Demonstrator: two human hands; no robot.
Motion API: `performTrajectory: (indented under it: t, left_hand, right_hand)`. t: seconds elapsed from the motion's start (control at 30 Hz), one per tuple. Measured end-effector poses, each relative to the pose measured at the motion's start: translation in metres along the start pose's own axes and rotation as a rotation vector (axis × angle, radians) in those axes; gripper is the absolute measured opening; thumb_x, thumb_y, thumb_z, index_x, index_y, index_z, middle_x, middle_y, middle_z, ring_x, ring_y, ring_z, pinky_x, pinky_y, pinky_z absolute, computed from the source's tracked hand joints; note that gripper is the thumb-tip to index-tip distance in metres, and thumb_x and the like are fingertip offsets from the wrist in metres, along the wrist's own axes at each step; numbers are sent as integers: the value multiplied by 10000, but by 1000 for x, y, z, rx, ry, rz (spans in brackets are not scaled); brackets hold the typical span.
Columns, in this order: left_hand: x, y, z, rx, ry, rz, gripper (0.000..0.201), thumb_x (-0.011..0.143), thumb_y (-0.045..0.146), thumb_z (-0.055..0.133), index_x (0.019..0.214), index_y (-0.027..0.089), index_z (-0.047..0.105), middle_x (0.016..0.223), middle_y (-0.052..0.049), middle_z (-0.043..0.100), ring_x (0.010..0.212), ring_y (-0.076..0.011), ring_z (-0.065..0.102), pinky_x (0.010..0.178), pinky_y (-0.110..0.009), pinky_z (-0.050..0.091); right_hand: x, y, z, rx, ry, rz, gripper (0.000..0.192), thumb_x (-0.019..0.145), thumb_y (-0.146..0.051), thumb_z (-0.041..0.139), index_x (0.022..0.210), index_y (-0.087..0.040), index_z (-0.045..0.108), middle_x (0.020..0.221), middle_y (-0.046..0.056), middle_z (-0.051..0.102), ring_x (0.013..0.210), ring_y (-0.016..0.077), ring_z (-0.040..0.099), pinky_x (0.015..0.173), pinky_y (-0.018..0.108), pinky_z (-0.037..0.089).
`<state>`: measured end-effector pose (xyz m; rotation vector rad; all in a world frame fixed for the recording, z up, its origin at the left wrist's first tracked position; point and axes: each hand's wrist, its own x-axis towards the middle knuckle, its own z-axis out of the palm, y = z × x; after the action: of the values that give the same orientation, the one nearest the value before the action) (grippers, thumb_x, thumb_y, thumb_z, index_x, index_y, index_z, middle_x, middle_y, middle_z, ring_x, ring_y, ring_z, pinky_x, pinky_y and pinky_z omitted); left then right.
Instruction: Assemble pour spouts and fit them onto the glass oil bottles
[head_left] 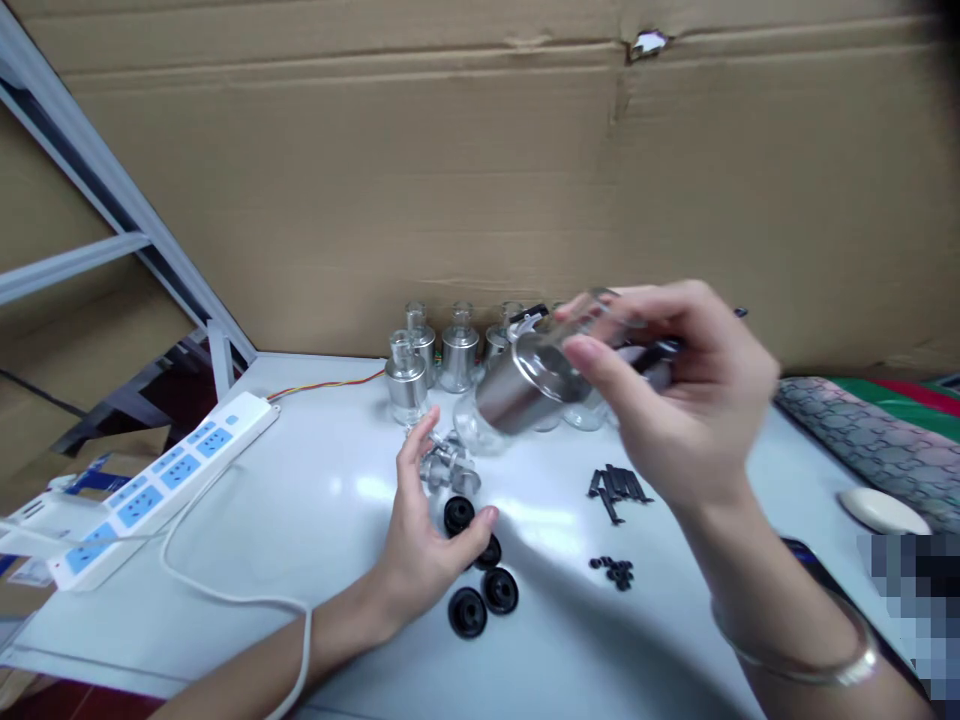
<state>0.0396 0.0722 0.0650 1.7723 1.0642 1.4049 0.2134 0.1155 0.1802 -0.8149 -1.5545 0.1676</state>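
Observation:
My right hand (686, 390) grips a glass bottle (517, 390) with a silver metal sleeve by its neck. The bottle is tilted, its base pointing down and left, slightly blurred. My left hand (416, 550) is held low over the table, fingers and thumb spread, nothing in its grasp. Close to it are a cluster of clear plastic pieces (454, 465) and several round black caps (468, 612), partly covered by the thumb. Behind them, similar bottles (459, 345) stand upright in a group, some hidden by the right hand and the held bottle.
Thin black parts (619, 485) and small black rings (619, 573) lie on the white table (330, 530). A white power strip (169, 480) with a cable runs along the left edge. At right are a white mouse (885, 511) and patterned fabric (847, 440). Cardboard (375, 190) walls the back.

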Motion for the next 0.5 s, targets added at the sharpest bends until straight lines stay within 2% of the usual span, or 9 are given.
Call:
performTrajectory:
  t: [0.07, 0.17, 0.3, 0.4, 0.5]
  left_hand:
    - [-6, 9, 0, -225, -127, -158, 771, 755, 242, 703, 1377, 291, 251, 1444, -105, 362, 1353, -284, 345, 1119, -464, 290]
    - [-14, 19, 1, -589, -337, -444, 783, 686, 305, 790, 1319, 255, 333, 1280, -109, 518, 1160, -257, 547, 983, -383, 432]
    - [-19, 18, 4, -969, -557, -754, 697, 567, 384, 869, 1129, 170, 514, 973, -68, 629, 876, -190, 652, 768, -277, 492]
    - [-21, 12, 4, -1114, -697, -869, 674, 514, 442, 879, 1029, 115, 591, 865, -76, 646, 787, -194, 668, 721, -285, 508]
    - [-27, 6, 5, -1103, -819, -945, 637, 555, 459, 844, 1002, 55, 637, 898, -122, 659, 876, -229, 661, 833, -330, 492]
  right_hand:
    - [-15, -5, -11, 166, 20, 118, 97, 797, -191, 651, 785, -246, 572, 791, -7, 612, 832, 193, 629, 734, 345, 485]
    - [-42, 1, -19, 280, 9, 305, 67, 822, -235, 637, 796, -244, 576, 829, 1, 638, 865, 189, 618, 750, 333, 479]
    - [-68, 19, -22, 304, -5, 576, 160, 817, -339, 656, 759, -235, 549, 840, -1, 627, 699, 133, 569, 518, 228, 409]
    - [-77, 28, -22, 303, 2, 633, 250, 796, -401, 668, 712, -221, 516, 779, -6, 589, 680, 127, 535, 539, 219, 413]
    - [-84, 32, -21, 286, -47, 672, 292, 783, -441, 671, 696, -211, 512, 743, -5, 562, 695, 129, 523, 597, 223, 431]
